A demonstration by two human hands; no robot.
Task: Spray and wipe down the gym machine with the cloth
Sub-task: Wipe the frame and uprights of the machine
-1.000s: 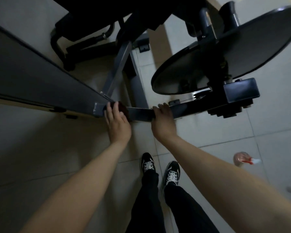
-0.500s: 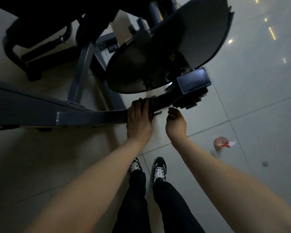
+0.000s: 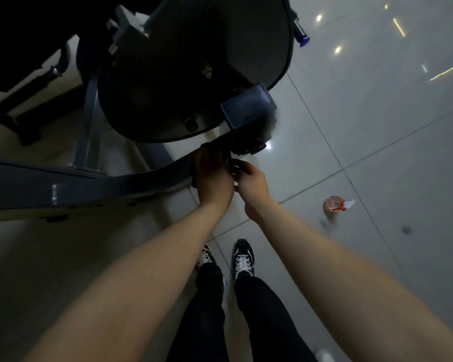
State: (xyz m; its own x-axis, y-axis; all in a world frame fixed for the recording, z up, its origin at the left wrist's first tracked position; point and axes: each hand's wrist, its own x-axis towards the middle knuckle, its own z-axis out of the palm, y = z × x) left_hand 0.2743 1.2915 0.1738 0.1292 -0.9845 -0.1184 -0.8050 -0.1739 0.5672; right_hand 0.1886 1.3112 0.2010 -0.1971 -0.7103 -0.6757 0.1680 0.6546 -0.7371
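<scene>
A dim view down at a tiled floor [image 3: 377, 126]. A heavy, rigid gym machine [image 3: 188, 74] fills the upper left, and its grey bar [image 3: 102, 184] runs towards the middle. The left hand [image 3: 212, 176] is wrapped over the bar's end, probably pressing a dark cloth, though the cloth cannot be made out. The right hand [image 3: 251, 181] is curled just beside it; what it holds cannot be told. A light spray bottle [image 3: 336, 203] stands on the floor, well apart.

Both bare forearms are extended forward and downward, converging at the wrists. The left hand [image 3: 213, 178] is presented palm down, fingers curled forward in a grasp. The right hand [image 3: 251, 182] is set just beside it, fingers bent inward.
</scene>
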